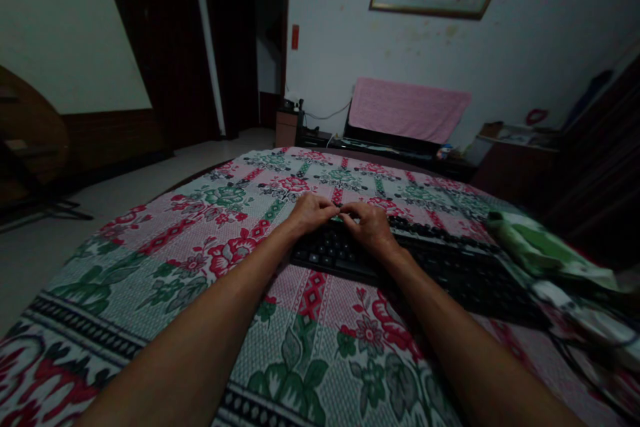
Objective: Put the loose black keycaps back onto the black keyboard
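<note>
My left hand (314, 211) and my right hand (371, 223) meet at the far edge of a black keyboard (345, 255), thumbs and fingertips pinched together. Between the fingertips shows a small black piece (339, 207), much like a keycap; its details are too small and dark to make out. Both hands seem to touch it. The keyboard lies slanted on a patterned cloth (300, 293), running off to the right beneath my right forearm. Behind it stretches a line of small black pieces (440, 233), which look like loose keycaps. Some of the keyboard is hidden by my right hand and arm.
On the right lie a green-and-white package (545, 247), a pale bundle (590, 320) and dark cables. A pink towel (407, 110) covers something on a low dark stand by the wall. A round wooden tabletop (30, 133) leans at the left.
</note>
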`<state>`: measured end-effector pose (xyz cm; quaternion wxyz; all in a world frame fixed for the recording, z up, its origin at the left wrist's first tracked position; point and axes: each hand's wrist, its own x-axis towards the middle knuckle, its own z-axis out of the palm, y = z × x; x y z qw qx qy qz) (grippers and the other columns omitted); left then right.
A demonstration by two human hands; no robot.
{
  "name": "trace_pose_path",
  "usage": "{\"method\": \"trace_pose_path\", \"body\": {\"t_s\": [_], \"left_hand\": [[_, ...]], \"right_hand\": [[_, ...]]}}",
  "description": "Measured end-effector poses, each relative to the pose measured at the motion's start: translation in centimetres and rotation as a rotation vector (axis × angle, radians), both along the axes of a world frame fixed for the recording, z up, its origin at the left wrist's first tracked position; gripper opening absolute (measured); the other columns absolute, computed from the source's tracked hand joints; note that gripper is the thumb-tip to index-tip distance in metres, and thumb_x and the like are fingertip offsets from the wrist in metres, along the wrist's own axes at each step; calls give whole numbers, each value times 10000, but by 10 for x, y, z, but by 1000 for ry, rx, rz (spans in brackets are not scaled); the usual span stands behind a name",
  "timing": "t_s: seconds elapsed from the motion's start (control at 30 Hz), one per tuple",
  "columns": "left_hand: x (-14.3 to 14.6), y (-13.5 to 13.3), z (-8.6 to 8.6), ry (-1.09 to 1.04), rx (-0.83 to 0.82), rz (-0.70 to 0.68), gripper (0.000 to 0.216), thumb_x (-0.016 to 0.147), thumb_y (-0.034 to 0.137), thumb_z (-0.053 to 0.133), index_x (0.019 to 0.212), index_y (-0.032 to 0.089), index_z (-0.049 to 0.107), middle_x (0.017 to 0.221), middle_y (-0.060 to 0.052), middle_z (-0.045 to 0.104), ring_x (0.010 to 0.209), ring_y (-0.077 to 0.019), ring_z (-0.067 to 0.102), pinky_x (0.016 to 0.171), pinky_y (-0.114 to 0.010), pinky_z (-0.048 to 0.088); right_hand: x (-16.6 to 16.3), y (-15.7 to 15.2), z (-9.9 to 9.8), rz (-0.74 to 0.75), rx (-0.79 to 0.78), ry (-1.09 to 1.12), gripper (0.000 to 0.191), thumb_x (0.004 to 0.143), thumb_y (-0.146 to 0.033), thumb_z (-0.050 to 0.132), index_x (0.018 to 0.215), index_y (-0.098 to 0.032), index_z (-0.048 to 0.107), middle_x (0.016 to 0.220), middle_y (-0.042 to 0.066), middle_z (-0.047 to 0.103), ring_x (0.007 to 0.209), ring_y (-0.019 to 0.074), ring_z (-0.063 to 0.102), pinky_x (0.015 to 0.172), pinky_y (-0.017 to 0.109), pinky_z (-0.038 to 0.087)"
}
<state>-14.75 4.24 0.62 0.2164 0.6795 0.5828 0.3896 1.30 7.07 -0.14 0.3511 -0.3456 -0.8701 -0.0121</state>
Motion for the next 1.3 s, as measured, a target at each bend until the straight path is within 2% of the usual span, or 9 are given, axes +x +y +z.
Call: {"method": "trace_pose_path", "body": {"t_s": [0.1, 0.2, 0.33, 0.43, 0.67, 0.83, 1.0, 1.07, 1.3], "left_hand": [[3, -2, 4, -227, -72, -80, 276, 640, 327, 539, 789, 124, 652, 563, -1, 583, 499, -77, 498, 484, -181, 372], [5, -3, 6, -340, -136, -97, 245, 615, 278, 569, 791, 122, 638, 565, 5, 574, 488, -63, 486, 483, -178, 379], [5, -4, 5, -385, -238, -76, 209, 604, 215, 581, 780, 116, 634, 560, 3, 575, 473, -54, 475, 499, -189, 391], [4, -3, 4, -359, -259, -66, 228, 579, 219, 614, 783, 120, 638, 560, 5, 579, 464, -49, 465, 497, -188, 392], [5, -7, 8, -342, -288, -50, 255, 584, 175, 603, 826, 96, 615, 584, -3, 589, 473, -50, 478, 499, -178, 399], [3, -8, 11, -249, -323, -87, 270, 619, 190, 555, 863, 96, 622, 568, -10, 591, 466, -59, 477, 480, -176, 386], [-11, 8, 3, -36, -192, 149, 264, 614, 233, 543, 832, 135, 656, 648, -19, 626, 536, -83, 504, 489, -181, 378], [-16, 12, -1, 22, -147, 163, 250, 604, 260, 555, 796, 147, 668, 694, -20, 638, 587, -94, 523, 506, -182, 382], [-15, 6, -2, 84, -156, 50, 222, 589, 278, 577, 744, 159, 681, 634, -7, 631, 602, -102, 527, 525, -184, 383]], "right_hand": [[-2, -6, 0, 32, -41, 93, 154, 718, -213, 497, 788, -174, 627, 751, 32, 643, 680, 128, 572, 661, 233, 420], [-2, -9, 2, 44, -127, 190, 145, 701, -228, 516, 766, -168, 631, 749, 32, 645, 695, 127, 576, 666, 228, 428], [-2, -10, 2, 116, -387, 261, 199, 695, -280, 528, 811, -157, 632, 784, 31, 656, 712, 126, 589, 666, 217, 440], [-1, -8, 0, 141, -474, 273, 236, 697, -320, 531, 838, -159, 630, 801, 26, 660, 725, 130, 594, 666, 220, 443], [2, -7, 1, 64, -380, 155, 243, 690, -356, 543, 808, -180, 660, 786, 21, 665, 690, 130, 586, 622, 209, 417], [4, -11, 7, 35, -387, 46, 210, 684, -309, 544, 797, -180, 665, 762, 18, 661, 687, 126, 571, 618, 205, 403], [4, -10, 3, 2, -355, -16, 194, 665, -302, 557, 793, -202, 663, 831, 25, 643, 741, 134, 561, 661, 218, 402], [4, -8, 1, -13, -361, -50, 193, 653, -304, 567, 789, -208, 665, 811, 19, 640, 718, 130, 558, 639, 214, 399], [-3, -3, 1, -60, -429, -128, 176, 635, -306, 565, 726, -212, 683, 713, -5, 653, 642, 114, 553, 563, 197, 372]]}}
